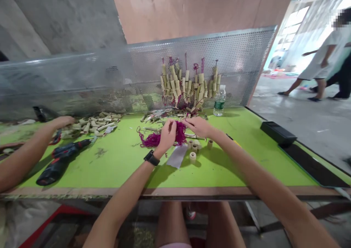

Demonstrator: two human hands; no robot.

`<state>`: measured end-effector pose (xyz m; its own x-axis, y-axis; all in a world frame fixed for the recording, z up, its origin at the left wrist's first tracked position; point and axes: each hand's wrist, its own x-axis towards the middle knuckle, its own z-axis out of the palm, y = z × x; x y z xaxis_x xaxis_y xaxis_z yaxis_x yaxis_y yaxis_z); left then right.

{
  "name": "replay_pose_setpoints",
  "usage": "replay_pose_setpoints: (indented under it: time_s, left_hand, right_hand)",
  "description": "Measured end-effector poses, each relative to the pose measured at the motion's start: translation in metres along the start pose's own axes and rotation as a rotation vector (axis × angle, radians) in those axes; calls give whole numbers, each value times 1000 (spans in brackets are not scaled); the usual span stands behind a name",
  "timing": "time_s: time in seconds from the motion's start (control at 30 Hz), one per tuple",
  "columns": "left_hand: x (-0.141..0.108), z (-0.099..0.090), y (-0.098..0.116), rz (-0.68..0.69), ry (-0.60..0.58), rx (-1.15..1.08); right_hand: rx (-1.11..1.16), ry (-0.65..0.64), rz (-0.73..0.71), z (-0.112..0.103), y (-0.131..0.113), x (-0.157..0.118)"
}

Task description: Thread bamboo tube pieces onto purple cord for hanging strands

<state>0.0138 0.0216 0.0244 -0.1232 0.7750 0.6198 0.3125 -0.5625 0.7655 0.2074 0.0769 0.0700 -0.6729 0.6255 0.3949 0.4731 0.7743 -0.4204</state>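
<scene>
Table (109, 171): bright green top with a brown front edge, spanning the foreground.
Cordless drill (61, 160): lies at the left, chuck pointing right and away from the viewer.
Black slab (312, 164): flat at the right edge, beside a black box (277, 131).
Dark wristwatch (151, 158): worn on the left wrist.
White scrap (177, 156): on the table, just right of that wrist; material uncertain.
Short tube sections (192, 157): four, near the scrap; the nearest stands upright, bore visible.
Left hand (166, 135): fingers bent against the magenta yarn (150, 141); whether the grip is clamped on strands cannot be told.
Right hand (199, 126): fingertips near the yarn's right end; whether the grip is together on a strand is too small to tell.
Yarn position: a loose heap at mid-table, showing on both sides of the left hand.
Co-worker's hand (64, 121): reaches in from the left, at a pile of tube pieces (95, 124).
Clear bottle (219, 101): upright at the rear, green label.
Hanging tube strings (175, 85): suspended by purple cords before a perforated metal panel (241, 61).
Background person (329, 54): on the floor beyond, at right.
</scene>
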Motion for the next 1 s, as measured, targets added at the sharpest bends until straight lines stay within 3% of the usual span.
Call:
replay_pose_setpoints:
  time_s: [0.1,0.23,0.37,0.5,0.63,0.87,1.0]
  left_hand:
    - [0,4,-1,-148,10,-121]
    - [0,7,-1,-276,-26,-209]
    - [-5,7,0,-159,-104,-133]
    - [-12,11,4,3,-205,-15]
    - [-17,16,4,-8,-234,-19]
    - [-17,13,2,-34,-368,-48]
    - [-16,13,-4,-10,-335,1]
  right_hand:
    - [-52,40,-34,19,12,-21]
    - [-58,85,34,33,27,-39]
    - [81,217,71,38,28,-50]
    - [256,299,91,39,11,-55]
    - [266,353,81,46,-1,-57]
    - [168,379,75,57,6,-60]
    - [263,368,80,56,7,-62]
